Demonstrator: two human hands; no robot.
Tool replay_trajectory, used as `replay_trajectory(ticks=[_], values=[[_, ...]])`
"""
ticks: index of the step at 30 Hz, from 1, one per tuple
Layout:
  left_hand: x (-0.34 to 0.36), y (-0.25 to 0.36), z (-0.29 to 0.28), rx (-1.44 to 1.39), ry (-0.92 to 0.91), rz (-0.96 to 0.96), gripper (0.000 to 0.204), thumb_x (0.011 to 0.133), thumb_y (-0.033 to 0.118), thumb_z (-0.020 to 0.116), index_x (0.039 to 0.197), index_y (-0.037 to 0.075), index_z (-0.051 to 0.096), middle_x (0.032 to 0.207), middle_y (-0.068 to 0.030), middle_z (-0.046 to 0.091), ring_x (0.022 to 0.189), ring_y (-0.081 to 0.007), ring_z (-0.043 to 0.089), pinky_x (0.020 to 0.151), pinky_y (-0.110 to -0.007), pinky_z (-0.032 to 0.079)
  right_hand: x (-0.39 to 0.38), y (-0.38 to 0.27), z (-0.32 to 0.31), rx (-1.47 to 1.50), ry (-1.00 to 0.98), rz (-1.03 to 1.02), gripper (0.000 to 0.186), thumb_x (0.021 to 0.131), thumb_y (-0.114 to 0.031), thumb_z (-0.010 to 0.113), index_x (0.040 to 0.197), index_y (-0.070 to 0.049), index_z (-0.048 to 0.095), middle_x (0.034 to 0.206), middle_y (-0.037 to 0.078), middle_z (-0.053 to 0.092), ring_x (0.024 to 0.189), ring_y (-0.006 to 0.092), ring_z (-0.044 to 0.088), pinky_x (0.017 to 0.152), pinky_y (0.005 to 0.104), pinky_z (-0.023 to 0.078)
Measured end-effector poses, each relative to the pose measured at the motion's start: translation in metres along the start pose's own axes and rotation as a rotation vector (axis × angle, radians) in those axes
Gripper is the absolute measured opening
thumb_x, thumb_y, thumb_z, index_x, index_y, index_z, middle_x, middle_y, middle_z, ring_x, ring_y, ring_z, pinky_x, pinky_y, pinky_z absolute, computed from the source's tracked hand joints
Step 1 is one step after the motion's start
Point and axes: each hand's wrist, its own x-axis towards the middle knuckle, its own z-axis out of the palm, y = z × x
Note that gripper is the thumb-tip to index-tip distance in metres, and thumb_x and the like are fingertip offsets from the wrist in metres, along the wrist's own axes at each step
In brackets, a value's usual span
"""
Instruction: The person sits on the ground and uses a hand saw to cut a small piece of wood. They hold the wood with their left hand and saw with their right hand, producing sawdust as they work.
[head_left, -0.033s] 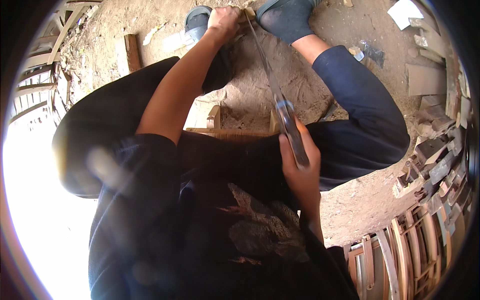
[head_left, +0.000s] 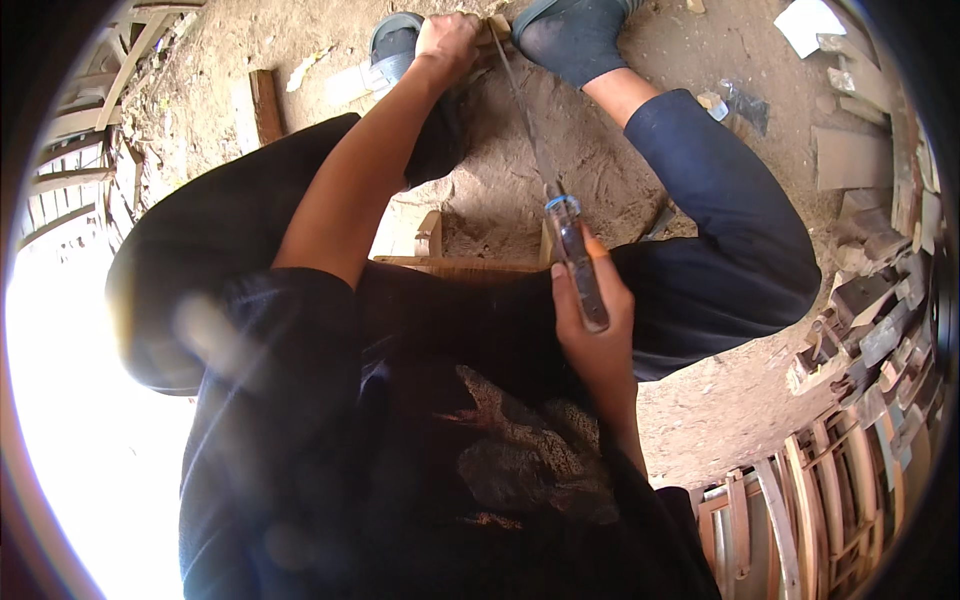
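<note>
Pale wood shows in the small block (head_left: 500,27), not visibly severed, so sawing seems unfinished: the saw's (head_left: 549,175) far end meets it, the right hand (head_left: 600,308) wraps the saw's handle, the left hand (head_left: 447,40) curls beside the block, grip unclear.

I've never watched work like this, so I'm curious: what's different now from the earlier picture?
The right hand shifted slightly forward and leftward with the tool it grips. Nothing was taken up or let go; the left hand stayed at the wood.
</note>
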Motion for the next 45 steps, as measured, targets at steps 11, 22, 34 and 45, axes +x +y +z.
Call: replay_trajectory(ticks=[11,22,34,45], values=[[0.014,0.021,0.004,0.257,0.007,0.002,0.037,0.086,0.021,0.064,0.116,-0.001,0.06,0.108,-0.0111,0.064,0.106,-0.0248,0.062,0.083,-0.039,0.047,0.003,0.008,0.006,-0.014,0.053,-0.115,0.046,0.095,-0.007,0.059,0.139,0.001,0.05,0.121,0.026,0.065,0.115,0.0322,0.066,0.092,0.035,0.051],[0.013,0.018,0.01,0.267,0.0,0.035,0.039,0.086,0.022,0.066,0.117,0.0,0.059,0.109,-0.0104,0.067,0.106,-0.0244,0.064,0.084,-0.039,0.049,-0.003,0.02,0.0,-0.129,0.104,-0.278,0.044,0.096,-0.007,0.058,0.139,0.0,0.05,0.109,0.027,0.067,0.103,0.0346,0.07,0.084,0.0364,0.053],[0.026,0.006,0.035,0.253,0.042,-0.014,0.042,0.087,0.024,0.067,0.118,-0.003,0.056,0.111,-0.0144,0.066,0.105,-0.0258,0.066,0.086,-0.04,0.05,-0.028,0.027,-0.001,-0.06,0.075,-0.199,0.05,0.094,-0.006,0.06,0.141,0.003,0.046,0.108,0.027,0.066,0.099,0.0319,0.071,0.083,0.0366,0.054],[0.018,0.005,0.016,0.212,-0.015,-0.033,0.049,0.085,0.027,0.069,0.119,-0.004,0.052,0.112,-0.0177,0.064,0.105,-0.0284,0.067,0.085,-0.041,0.055,-0.029,0.017,-0.003,0.001,0.078,-0.143,0.042,0.096,-0.004,0.057,0.136,0.007,0.05,0.111,0.023,0.068,0.106,0.0216,0.066,0.091,0.0338,0.05]])
